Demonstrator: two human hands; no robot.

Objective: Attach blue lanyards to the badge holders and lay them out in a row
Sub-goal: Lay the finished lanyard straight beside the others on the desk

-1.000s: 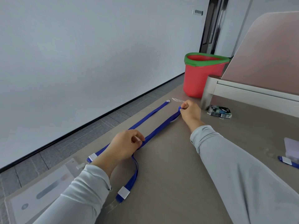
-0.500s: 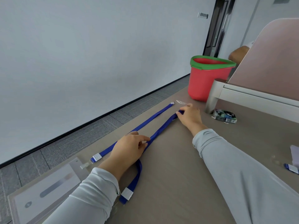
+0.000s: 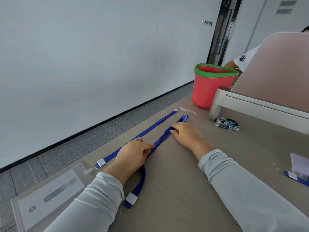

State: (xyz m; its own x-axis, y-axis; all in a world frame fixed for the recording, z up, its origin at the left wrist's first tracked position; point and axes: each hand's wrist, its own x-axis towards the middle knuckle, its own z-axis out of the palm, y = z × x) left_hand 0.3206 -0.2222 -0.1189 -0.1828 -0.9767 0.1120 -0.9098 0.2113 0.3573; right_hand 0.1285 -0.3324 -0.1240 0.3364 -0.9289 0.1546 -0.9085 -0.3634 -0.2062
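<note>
Two blue lanyards lie on the brown table. The farther lanyard [image 3: 147, 130] is stretched straight, and its white-tagged end meets the clip of a clear badge holder [image 3: 50, 193] at the lower left. The nearer lanyard [image 3: 163, 138] runs from a white tag [image 3: 131, 198] by my left sleeve to a loop [image 3: 184, 118] far out. My left hand [image 3: 133, 154] lies flat on its middle, fingers pressing the strap. My right hand [image 3: 187, 133] rests on it further out, with straight fingertips touching the strap just short of the loop.
A red bucket with a green rim [image 3: 210, 91] stands at the far table end beside a pink partition [image 3: 275, 72]. A small printed packet [image 3: 227, 124] and a clear wrapper [image 3: 189, 110] lie nearby. Another lanyard end [image 3: 296, 177] and white paper [image 3: 299, 163] sit at the right edge.
Both hands went from pinching the nearer lanyard to lying flat on it. My right hand let go of the loop end and slid back toward me along the strap.
</note>
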